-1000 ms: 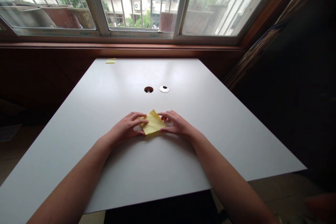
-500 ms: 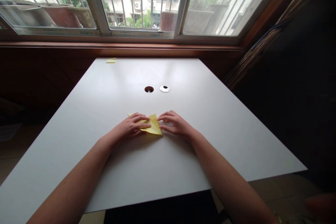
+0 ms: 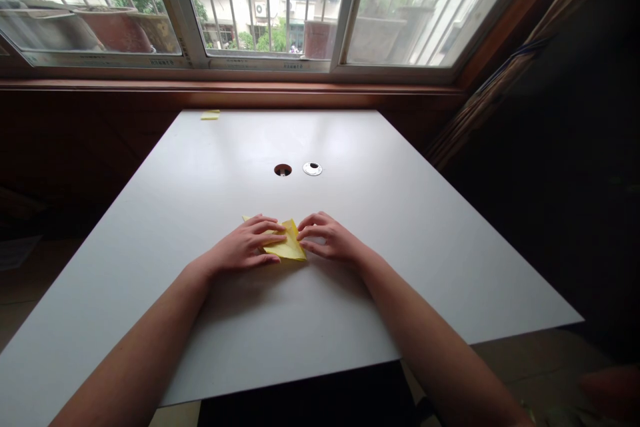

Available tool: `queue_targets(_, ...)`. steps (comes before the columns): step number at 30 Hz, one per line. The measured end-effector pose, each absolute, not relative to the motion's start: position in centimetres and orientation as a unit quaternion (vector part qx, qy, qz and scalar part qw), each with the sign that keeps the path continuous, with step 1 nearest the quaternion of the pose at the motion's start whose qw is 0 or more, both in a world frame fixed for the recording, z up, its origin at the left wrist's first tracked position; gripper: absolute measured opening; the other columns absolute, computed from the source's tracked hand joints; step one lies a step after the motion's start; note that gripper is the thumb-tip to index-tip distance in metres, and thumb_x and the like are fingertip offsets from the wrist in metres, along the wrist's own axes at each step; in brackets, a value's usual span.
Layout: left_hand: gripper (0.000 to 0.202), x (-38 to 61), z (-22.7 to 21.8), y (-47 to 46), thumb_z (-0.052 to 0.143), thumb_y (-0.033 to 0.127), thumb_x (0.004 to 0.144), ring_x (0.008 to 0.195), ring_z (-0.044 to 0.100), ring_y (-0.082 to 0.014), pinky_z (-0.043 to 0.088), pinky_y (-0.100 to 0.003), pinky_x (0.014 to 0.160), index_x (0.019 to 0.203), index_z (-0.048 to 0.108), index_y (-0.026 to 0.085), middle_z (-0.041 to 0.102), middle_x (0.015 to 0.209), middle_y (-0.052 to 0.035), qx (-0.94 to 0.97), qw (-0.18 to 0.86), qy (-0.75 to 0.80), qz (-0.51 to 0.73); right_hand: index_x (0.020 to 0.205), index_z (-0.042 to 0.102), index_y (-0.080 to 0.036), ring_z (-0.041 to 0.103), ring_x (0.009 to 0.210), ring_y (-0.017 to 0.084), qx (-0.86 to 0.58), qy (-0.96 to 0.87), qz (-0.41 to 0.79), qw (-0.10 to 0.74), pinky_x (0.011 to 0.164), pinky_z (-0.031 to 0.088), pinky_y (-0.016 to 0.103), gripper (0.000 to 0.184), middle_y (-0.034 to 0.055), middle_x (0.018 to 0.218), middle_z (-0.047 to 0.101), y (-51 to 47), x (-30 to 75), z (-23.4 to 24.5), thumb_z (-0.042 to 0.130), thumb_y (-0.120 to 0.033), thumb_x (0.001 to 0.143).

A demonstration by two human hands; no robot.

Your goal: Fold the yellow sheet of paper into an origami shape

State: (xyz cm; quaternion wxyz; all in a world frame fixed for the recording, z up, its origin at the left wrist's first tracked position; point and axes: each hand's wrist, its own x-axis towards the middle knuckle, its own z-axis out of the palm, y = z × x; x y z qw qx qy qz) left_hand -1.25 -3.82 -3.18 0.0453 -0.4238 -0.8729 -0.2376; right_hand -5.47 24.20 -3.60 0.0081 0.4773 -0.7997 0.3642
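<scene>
A folded piece of yellow paper lies on the white table, with creased layers and a pointed corner at its lower right. My left hand rests over its left part, holding it with the fingers on top and the thumb by the near edge. A thin yellow tip pokes out beyond those fingers at the upper left. At the paper's right edge, my right hand has curled fingers and thumb gripping the edge. The exact contact of the right fingertips is partly hidden.
The white table has a round cable hole, with a loose silver cover beside it. A small yellow paper piece lies at the far left edge. Behind stands a barred window; a dark curtain hangs at right.
My right fingers have moved slightly left onto the paper's right edge. My left thumb has come out lower, nearer me. The paper's right side has shifted slightly left.
</scene>
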Motion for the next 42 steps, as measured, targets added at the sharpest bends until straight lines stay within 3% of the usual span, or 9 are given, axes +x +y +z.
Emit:
queue_targets(8,0.057,-0.5,-3.3,-3.3,0.065,0.051,0.085,0.121,0.047,-0.0303,0.045,-0.048,0.103,0.135,0.056,0.027,0.055,0.139,-0.0081,-0.393,0.057,-0.903,-0.164,0.080,0.070,-0.022,0.054,0.092,0.020,0.419,-0.841,0.339,-0.051,0.085,0.048,0.036,0.013,0.0054,0.096,0.058,24.2,-5.1,-3.2,0.075,-0.034,0.079)
queue_targets(12,0.066,-0.2,-3.3,-3.0,0.070,0.049,0.081,0.118,0.046,-0.0302,0.045,-0.047,0.102,0.140,0.050,0.026,0.052,0.142,-0.0081,-0.389,0.053,-0.908,-0.145,0.079,0.069,-0.021,0.054,0.090,0.019,0.380,-0.852,0.351,-0.077,0.081,0.048,0.032,0.004,0.0037,0.090,0.056,23.9,-5.2,-3.2,0.069,-0.025,0.080)
queue_targets(15,0.071,-0.1,-3.0,-2.9,0.072,0.055,0.077,0.115,0.047,-0.0291,0.047,-0.046,0.100,0.139,0.051,0.026,0.054,0.138,-0.0098,-0.400,0.062,-0.899,-0.170,0.078,0.067,-0.019,0.055,0.082,0.016,0.333,-0.856,0.385,-0.088,0.074,0.047,0.029,0.007,0.0034,0.091,0.056,24.1,-5.6,-3.4,0.066,-0.026,0.081)
queue_targets(18,0.056,-0.1,-2.7,-2.9,0.070,0.054,0.080,0.109,0.049,-0.0254,0.049,-0.042,0.095,0.129,0.059,0.029,0.059,0.129,-0.0091,-0.406,0.082,-0.888,-0.199,0.076,0.065,-0.018,0.054,0.072,0.012,0.288,-0.856,0.420,-0.086,0.068,0.046,0.027,0.012,0.0027,0.091,0.056,24.4,-5.9,-3.5,0.063,-0.029,0.082)
queue_targets(22,0.031,-0.4,-3.2,-3.0,0.062,0.038,0.091,0.100,0.053,-0.0208,0.051,-0.036,0.087,0.120,0.064,0.027,0.063,0.116,-0.0088,-0.415,0.088,-0.880,-0.215,0.076,0.064,-0.018,0.052,0.070,0.012,0.245,-0.858,0.443,-0.083,0.065,0.042,0.026,0.016,0.0012,0.084,0.059,24.7,-6.3,-3.3,0.063,-0.033,0.082)
queue_targets(28,0.031,-1.0,-4.4,-3.2,0.059,0.034,0.094,0.098,0.054,-0.0196,0.051,-0.035,0.087,0.123,0.061,0.023,0.062,0.113,-0.0102,-0.418,0.091,-0.873,-0.234,0.083,0.065,-0.019,0.051,0.067,0.013,0.202,-0.835,0.491,-0.143,0.062,0.039,0.025,0.030,-0.0014,0.073,0.060,24.6,-5.9,-2.7,0.060,-0.049,0.086)
queue_targets(32,0.024,-1.0,-4.1,-3.1,0.058,0.034,0.094,0.098,0.055,-0.0193,0.050,-0.034,0.089,0.113,0.063,0.020,0.061,0.110,-0.0099,-0.403,0.078,-0.875,-0.255,0.085,0.063,-0.019,0.052,0.061,0.013,0.190,-0.799,0.539,-0.189,0.061,0.039,0.025,0.041,-0.0033,0.063,0.056,24.4,-5.4,-2.2,0.055,-0.059,0.088)
queue_targets(37,0.022,-1.0,-3.8,-2.9,0.058,0.037,0.093,0.095,0.055,-0.0194,0.049,-0.034,0.087,0.104,0.062,0.018,0.061,0.106,-0.0102,-0.393,0.072,-0.875,-0.271,0.082,0.060,-0.019,0.055,0.060,0.013,0.198,-0.790,0.542,-0.209,0.063,0.041,0.025,0.041,-0.0028,0.062,0.059,24.3,-5.0,-2.0,0.055,-0.059,0.088)
queue_targets(42,0.022,-1.0,-3.7,-2.7,0.059,0.040,0.093,0.093,0.055,-0.0193,0.048,-0.034,0.086,0.098,0.063,0.018,0.061,0.104,-0.0097,-0.387,0.077,-0.875,-0.280,0.074,0.058,-0.019,0.054,0.061,0.013,0.191,-0.801,0.530,-0.204,0.062,0.039,0.025,0.033,-0.0025,0.062,0.060,24.4,-5.1,-2.2,0.059,-0.050,0.087)
